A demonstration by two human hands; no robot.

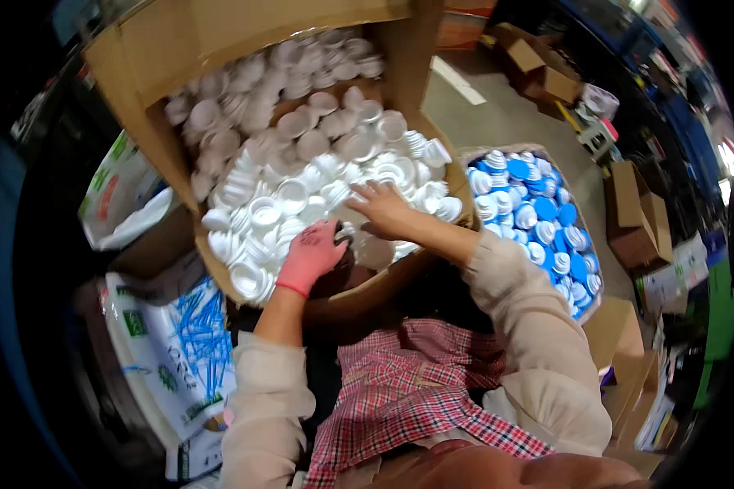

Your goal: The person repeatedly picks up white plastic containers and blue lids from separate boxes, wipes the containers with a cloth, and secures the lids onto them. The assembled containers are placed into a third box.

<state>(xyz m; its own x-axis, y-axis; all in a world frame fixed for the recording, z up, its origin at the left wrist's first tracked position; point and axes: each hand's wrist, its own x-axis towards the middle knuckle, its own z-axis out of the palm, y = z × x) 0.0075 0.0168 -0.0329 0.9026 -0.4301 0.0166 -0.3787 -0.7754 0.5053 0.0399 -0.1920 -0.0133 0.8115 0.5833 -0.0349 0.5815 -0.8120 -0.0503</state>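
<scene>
A large cardboard box stands in front of me, heaped with white plastic caps, many nested in short stacks. My left hand, in a pink glove with dark fingertips, is at the near side of the heap. Its fingers are curled inward, and what they hold, if anything, is hidden. My bare right hand reaches over the middle of the heap with fingers spread, touching the caps. Beneath its wrist lies a smooth pale round piece, partly covered.
To the right stands a container of blue and white caps. At my left, a white sack bears thin blue plastic sticks. Open cardboard boxes stand farther right, and a white strip lies on the floor.
</scene>
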